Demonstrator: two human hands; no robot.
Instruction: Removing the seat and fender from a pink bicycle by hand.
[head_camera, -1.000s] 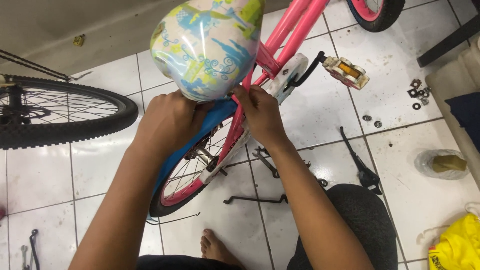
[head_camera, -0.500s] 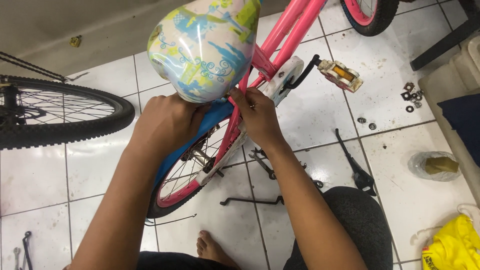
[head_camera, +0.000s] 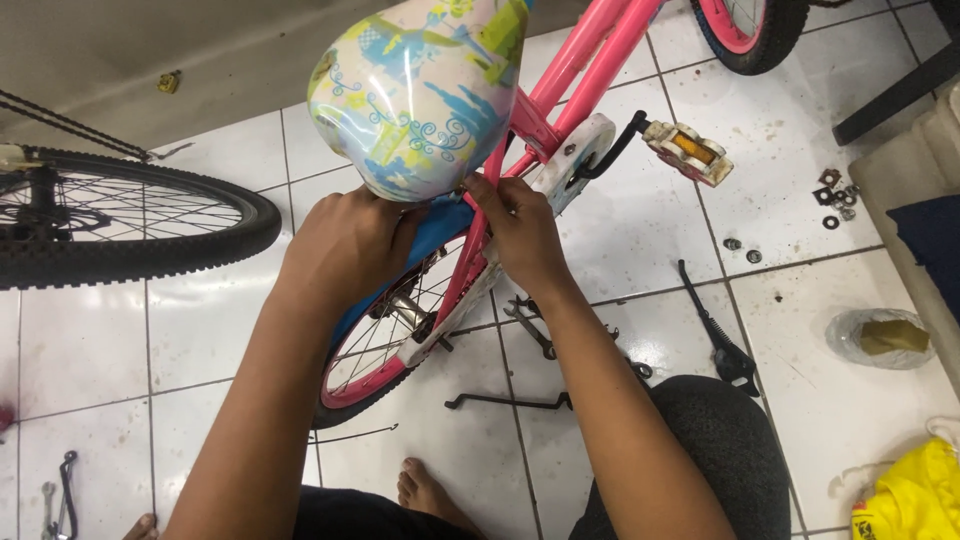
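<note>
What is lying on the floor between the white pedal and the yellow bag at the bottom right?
In the head view, between the pedal and the yellow bag lie two small washers, a black kickstand and a clear plastic bag on white tiles.

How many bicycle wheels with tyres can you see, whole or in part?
3: a black-tyred spoked wheel at left; the pink-rimmed rear wheel beneath the hands; a pink-rimmed wheel cut off at the top edge. Others may lie out of frame.

A pastel saddle (head_camera: 425, 95) patterned with blue, green and yellow swirls is seen at twelve o'clock, above a pink frame (head_camera: 590, 55), blue mudguard (head_camera: 440, 225) and white-tiled floor (head_camera: 640, 260).
</note>
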